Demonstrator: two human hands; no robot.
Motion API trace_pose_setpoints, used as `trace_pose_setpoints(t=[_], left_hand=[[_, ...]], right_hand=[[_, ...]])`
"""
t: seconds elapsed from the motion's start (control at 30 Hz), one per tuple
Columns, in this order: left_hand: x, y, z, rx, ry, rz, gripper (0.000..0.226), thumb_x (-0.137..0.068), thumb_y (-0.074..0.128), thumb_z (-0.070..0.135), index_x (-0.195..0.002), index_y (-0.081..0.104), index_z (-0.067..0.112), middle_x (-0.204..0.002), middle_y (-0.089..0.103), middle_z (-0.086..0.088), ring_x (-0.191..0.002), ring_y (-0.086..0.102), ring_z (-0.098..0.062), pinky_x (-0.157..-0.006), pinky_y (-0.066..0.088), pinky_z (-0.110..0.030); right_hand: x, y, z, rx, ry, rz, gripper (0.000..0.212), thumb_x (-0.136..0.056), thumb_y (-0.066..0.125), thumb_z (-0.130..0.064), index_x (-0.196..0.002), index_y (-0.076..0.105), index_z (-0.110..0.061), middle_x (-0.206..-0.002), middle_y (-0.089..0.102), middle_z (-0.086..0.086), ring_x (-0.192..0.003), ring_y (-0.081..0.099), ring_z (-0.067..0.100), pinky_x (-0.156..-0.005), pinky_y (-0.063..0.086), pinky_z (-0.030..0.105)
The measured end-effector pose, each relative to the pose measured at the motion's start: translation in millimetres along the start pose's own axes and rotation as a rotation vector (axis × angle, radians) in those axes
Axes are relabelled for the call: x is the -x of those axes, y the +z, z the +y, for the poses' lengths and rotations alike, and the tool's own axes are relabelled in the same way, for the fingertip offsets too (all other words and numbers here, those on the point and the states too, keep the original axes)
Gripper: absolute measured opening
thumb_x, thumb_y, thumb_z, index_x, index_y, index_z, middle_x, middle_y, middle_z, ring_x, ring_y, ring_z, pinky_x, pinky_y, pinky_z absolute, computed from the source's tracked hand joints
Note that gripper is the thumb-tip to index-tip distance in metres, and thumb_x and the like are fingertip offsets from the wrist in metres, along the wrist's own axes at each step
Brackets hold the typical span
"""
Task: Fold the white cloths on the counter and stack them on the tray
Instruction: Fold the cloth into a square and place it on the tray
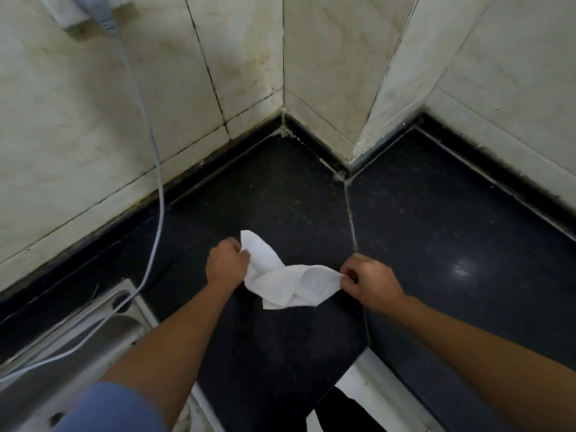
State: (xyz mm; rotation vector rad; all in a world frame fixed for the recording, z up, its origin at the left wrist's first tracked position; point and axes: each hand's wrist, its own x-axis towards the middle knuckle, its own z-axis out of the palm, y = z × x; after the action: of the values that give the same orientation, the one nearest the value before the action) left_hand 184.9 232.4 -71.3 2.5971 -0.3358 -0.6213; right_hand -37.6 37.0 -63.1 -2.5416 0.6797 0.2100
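A small white cloth (285, 280) hangs crumpled between my two hands, just above the dark counter (436, 232). My left hand (226, 261) grips its left end, with one corner sticking up past the fingers. My right hand (369, 280) pinches the right end between thumb and fingers. The middle of the cloth sags and is twisted. No tray is in view.
Pale tiled walls (93, 135) meet the counter in a corner with a jutting pillar (389, 88). A white cable (157, 182) hangs down the left wall onto a steel sink (103, 335) at the lower left. The counter's front edge is white (374, 378).
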Motion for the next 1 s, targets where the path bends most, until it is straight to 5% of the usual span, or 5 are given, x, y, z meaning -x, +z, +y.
trace_pose_setpoints(t=[0.23,0.5,0.77,0.87,1.0], left_hand=[[23.5,-29.0,-46.0,0.143,-0.174,0.120,0.008,-0.079,0.066,0.012,-0.081,0.058,0.009,-0.093,0.066,-0.020,-0.092,0.061,-0.037,-0.078,0.047,-0.037],[73.1,-10.9,-89.7,0.125,-0.286,-0.007,0.033,-0.077,0.061,0.003,-0.110,0.061,0.001,-0.110,0.065,-0.020,-0.101,0.061,-0.036,-0.077,0.048,-0.033],[94.8,-8.6,-112.8,0.177,-0.276,0.021,0.022,-0.078,0.065,0.005,-0.099,0.068,0.004,-0.089,0.068,-0.012,-0.089,0.066,-0.030,-0.068,0.042,-0.025],[100.3,-7.5,-115.4,0.256,-0.248,0.098,0.007,-0.082,0.064,0.007,-0.087,0.066,0.002,-0.077,0.065,-0.011,-0.077,0.064,-0.029,-0.064,0.044,-0.029],[98.3,-13.3,-104.4,0.333,-0.177,0.237,0.006,-0.086,0.060,0.006,-0.089,0.064,0.003,-0.079,0.063,-0.006,-0.073,0.058,-0.020,-0.065,0.041,-0.028]], right_hand=[[3.9,-11.3,-14.2,0.033,-0.283,0.054,0.010,-0.071,0.052,-0.031,-0.077,0.060,-0.028,-0.080,0.060,-0.011,-0.075,0.060,0.011,-0.058,0.044,0.023],[18.9,35.3,-28.1,0.195,-0.306,-0.501,0.028,-0.083,0.055,-0.036,-0.107,0.065,-0.027,-0.111,0.060,-0.005,-0.102,0.058,0.017,-0.082,0.043,0.028],[-49.8,42.2,-95.9,0.075,0.019,-0.238,0.036,-0.090,0.051,-0.054,-0.101,0.064,-0.022,-0.095,0.066,0.000,-0.083,0.061,0.019,-0.065,0.041,0.028],[-53.6,57.4,-113.9,0.008,0.018,-0.278,0.021,-0.089,0.060,-0.038,-0.104,0.067,-0.024,-0.100,0.068,-0.001,-0.089,0.063,0.018,-0.071,0.047,0.028],[-38.7,54.7,-103.8,-0.350,-0.023,0.001,0.011,-0.089,0.062,-0.015,-0.095,0.066,-0.024,-0.083,0.064,-0.009,-0.076,0.059,0.005,-0.070,0.049,0.021]])
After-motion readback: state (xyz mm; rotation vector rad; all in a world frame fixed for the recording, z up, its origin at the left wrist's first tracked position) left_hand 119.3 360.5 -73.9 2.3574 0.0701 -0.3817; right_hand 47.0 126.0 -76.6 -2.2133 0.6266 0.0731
